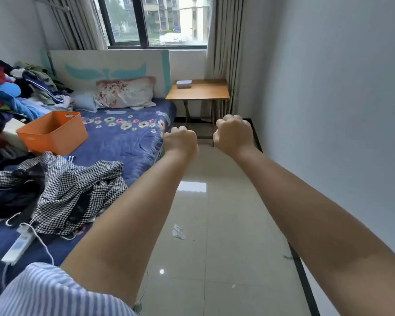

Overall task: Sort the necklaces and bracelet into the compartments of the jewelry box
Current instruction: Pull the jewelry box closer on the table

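Both my arms stretch straight out in front of me at chest height. My left hand (180,140) and my right hand (233,134) are each curled into a fist with nothing visible in them. Far ahead, a small white box (184,82) with a dark item (184,87) in front of it sits on a wooden side table (203,92) under the window. Whether that box is the jewelry box is too far to tell. No necklace or bracelet can be made out.
A bed (123,137) runs along the left, covered with piled clothes, an orange bin (53,133), a checked garment (78,188) and a power strip (18,245). Glossy tiled floor leads to the table, with a crumpled paper scrap (178,231). A white wall closes the right.
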`<state>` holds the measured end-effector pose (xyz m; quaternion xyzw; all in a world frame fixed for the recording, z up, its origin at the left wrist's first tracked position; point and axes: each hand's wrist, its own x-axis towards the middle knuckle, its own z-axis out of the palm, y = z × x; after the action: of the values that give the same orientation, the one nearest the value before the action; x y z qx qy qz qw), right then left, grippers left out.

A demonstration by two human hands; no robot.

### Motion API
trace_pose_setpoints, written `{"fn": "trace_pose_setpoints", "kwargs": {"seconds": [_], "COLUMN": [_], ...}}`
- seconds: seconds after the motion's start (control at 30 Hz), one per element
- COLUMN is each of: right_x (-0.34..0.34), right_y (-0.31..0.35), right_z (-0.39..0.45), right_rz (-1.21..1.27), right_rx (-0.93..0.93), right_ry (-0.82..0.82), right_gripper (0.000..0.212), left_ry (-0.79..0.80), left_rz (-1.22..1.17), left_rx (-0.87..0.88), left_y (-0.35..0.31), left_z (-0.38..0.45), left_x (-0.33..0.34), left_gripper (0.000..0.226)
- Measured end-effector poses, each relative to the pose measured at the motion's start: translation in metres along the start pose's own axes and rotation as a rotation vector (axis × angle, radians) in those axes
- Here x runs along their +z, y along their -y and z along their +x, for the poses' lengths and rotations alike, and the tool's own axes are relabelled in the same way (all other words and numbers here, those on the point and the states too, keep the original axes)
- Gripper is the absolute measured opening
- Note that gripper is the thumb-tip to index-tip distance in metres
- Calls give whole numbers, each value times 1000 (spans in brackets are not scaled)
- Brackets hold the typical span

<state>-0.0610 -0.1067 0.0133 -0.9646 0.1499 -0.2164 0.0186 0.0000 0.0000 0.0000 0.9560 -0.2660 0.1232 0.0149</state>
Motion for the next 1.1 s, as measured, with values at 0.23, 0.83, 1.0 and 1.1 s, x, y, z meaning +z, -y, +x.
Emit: {"fn": "trace_pose_setpoints", "kwargs": {"seconds": [0.23, 0.83, 1.0, 1.1], "right_x": [130, 376, 435, 477], "right_y": [1, -86, -107, -114], "right_z": [180, 692, 828, 905], "right_rz": [5, 66, 108, 132], "right_rx": [37, 100, 49, 23], "right_ry": [66, 38, 44, 65], "right_gripper": [27, 23, 22, 23], "left_ry": [70, 150, 167, 182], "left_rz": [8, -2, 2, 14], "left_rx": [-15, 22, -13, -34], "left_y": [68, 140, 153, 168], "left_z": [191, 737, 877, 958], "left_x": [89, 252, 290, 319], "left_gripper": [32, 32, 28, 28]}}
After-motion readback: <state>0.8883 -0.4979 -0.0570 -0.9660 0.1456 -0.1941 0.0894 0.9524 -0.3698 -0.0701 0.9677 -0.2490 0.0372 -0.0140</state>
